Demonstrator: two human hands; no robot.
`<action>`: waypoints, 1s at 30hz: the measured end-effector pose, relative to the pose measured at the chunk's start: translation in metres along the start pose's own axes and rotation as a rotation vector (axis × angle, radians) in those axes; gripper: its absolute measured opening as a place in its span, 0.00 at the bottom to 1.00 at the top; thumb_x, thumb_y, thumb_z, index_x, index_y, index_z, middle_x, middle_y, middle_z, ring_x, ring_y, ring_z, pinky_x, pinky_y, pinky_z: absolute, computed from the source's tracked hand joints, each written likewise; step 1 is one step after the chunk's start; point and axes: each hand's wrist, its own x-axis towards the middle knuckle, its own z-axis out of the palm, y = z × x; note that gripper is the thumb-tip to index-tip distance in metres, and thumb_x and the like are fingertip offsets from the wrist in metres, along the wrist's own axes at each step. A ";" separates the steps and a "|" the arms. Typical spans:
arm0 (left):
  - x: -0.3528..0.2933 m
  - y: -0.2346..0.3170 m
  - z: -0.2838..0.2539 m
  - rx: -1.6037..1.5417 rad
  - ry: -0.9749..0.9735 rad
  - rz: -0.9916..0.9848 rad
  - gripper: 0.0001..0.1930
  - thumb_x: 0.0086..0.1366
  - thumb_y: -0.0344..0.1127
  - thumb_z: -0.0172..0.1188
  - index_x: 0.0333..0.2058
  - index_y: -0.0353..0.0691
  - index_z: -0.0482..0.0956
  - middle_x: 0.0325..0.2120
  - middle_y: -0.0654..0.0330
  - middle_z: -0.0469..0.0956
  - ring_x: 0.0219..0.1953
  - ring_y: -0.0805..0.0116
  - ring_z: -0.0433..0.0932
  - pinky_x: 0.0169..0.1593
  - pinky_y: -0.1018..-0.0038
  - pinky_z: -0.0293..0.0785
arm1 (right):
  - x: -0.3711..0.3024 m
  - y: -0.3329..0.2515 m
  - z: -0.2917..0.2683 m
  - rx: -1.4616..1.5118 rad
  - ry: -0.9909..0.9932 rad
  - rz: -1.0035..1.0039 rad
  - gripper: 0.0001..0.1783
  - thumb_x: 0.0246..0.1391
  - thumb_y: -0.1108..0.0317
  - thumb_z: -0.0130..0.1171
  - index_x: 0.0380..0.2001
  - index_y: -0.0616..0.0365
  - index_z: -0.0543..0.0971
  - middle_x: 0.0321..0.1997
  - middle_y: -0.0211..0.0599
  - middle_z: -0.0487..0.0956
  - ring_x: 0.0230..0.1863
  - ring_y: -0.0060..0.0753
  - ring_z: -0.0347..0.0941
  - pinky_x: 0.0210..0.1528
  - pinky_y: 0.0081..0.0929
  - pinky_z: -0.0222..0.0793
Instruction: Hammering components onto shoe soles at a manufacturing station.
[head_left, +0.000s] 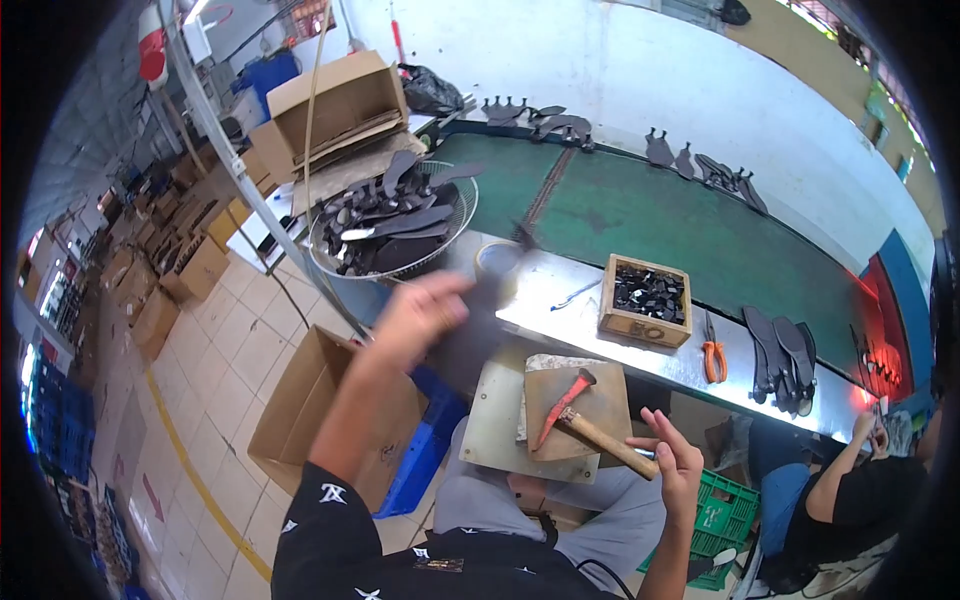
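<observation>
My left hand is raised left of centre, closed on a dark sole-shaped piece that is smeared by motion. Below it, a hammer with a red head and wooden handle lies on a brown square board above my lap. By the end of the handle is my right hand, its fingers apart and partly stretched; I cannot tell whether they touch the wood. A wire basket heaped with black shoe soles stands beyond my left hand.
A wooden box of small black parts, orange-handled pliers and several soles lie along the metal ledge. Behind runs a green conveyor belt. A cardboard box and blue crate stand left; a co-worker sits right.
</observation>
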 end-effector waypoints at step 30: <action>0.090 -0.069 0.111 1.025 0.010 0.462 0.23 0.66 0.33 0.57 0.57 0.30 0.68 0.55 0.40 0.71 0.58 0.42 0.70 0.61 0.60 0.67 | 0.049 0.115 -0.370 -1.315 0.935 0.193 0.18 0.58 0.60 0.59 0.47 0.61 0.78 0.55 0.49 0.75 0.57 0.48 0.70 0.54 0.54 0.66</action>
